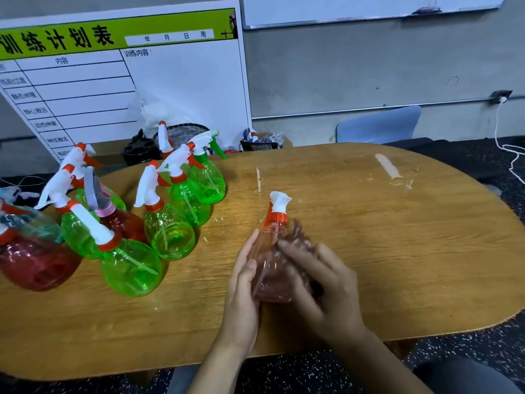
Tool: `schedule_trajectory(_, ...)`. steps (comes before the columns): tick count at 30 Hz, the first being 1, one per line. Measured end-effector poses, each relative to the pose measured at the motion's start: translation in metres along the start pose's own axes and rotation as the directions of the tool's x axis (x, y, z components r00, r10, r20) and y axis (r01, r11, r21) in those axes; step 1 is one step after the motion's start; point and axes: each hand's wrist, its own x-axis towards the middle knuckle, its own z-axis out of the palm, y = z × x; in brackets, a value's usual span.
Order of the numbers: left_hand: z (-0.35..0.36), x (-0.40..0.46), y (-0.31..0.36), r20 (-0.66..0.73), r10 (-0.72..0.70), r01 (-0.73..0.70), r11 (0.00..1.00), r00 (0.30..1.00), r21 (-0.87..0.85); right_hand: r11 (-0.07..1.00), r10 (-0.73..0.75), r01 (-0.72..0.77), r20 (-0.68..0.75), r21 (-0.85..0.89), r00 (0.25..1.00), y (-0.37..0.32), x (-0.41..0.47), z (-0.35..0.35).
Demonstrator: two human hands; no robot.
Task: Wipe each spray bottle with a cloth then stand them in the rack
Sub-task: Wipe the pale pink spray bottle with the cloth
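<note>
Hands (244, 285) hold pink bottle (270, 268) upright.

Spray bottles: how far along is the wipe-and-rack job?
Done: nothing shows as racked; no rack can be made out in this view. In hand: the left hand holds a pale pink bottle while the right hand, blurred, rubs its side with a dark cloth. Left: the green and red bottles clustered on the table, wiped or not unclear.

My left hand (244, 282) sits just left of centre in the lower frame, thumb up, fingers curled round a bottle. My right hand (324, 285), blurred, is right beside it, fingers bent. Both forearms rise from the bottom edge.
</note>
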Motion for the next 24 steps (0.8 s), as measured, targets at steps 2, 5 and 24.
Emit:
schedule_trajectory(2, -0.001, 0.0, -0.001, 0.008, 0.003, -0.003, 0.999, 1.0, 0.045, 0.987, 0.145, -0.149, -0.066, -0.057, 0.987, 0.005, 0.013, 0.001)
schedule_trajectory(5, -0.001, 0.0, -0.003, 0.04, 0.008, -0.012, 0.994, 0.999, 0.107, 0.961, 0.262, -0.263, -0.025, -0.089, 0.965, 0.01, 0.021, 0.009)
schedule_trajectory(24, 0.0, -0.003, 0.009, 0.04, -0.021, 0.02, 1.0, 0.999, 0.016, 0.771, 0.552, -0.471, -0.081, 0.429, 0.83, -0.01, -0.014, 0.012)
